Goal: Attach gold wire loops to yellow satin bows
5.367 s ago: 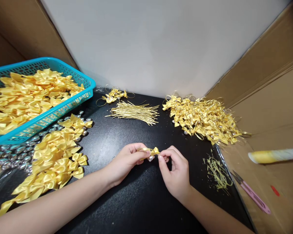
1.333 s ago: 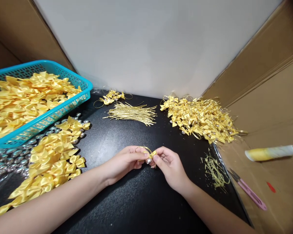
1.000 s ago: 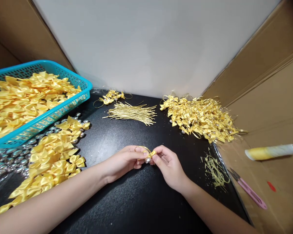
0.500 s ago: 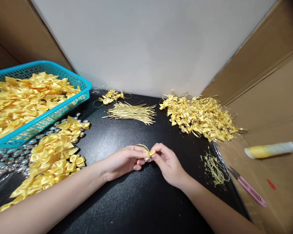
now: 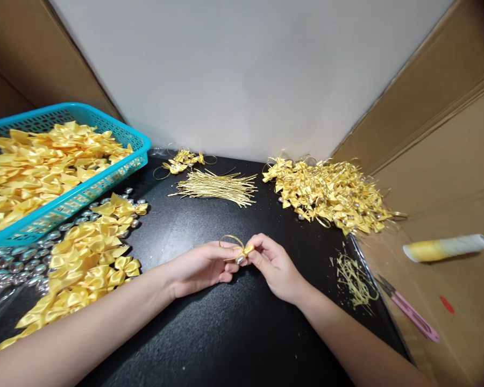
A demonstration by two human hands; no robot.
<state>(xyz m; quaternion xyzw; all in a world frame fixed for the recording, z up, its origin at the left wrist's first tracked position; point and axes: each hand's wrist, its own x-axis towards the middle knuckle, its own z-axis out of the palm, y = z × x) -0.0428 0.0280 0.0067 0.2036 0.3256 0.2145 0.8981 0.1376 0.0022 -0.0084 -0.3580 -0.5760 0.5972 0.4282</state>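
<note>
Between my two hands, above the black table (image 5: 226,328), is a yellow ribbon bow (image 5: 248,250) with a shiny silver bead (image 5: 241,259) at its lower side. A thin gold cord (image 5: 233,236) loops up from the bow. My left hand (image 5: 207,264) pinches the bow's left side and the cord between thumb and fingers. The right side of the bow is gripped by the thumb and forefinger of my right hand (image 5: 274,267). Fingers hide part of the bow and the cord ends.
A blue basket (image 5: 116,174) of yellow bows stands at left, with loose bows (image 5: 84,252) and silver beads (image 5: 20,263) before it. Gold cords (image 5: 218,187) lie mid-table; finished-looking bows (image 5: 331,196) heap at right. Cord scraps (image 5: 355,279), pink snips (image 5: 413,314) and a roll (image 5: 447,247) lie rightward.
Both hands stay nearly in place on the bow. The bow has turned slightly and the cord loop leans a little further left.
</note>
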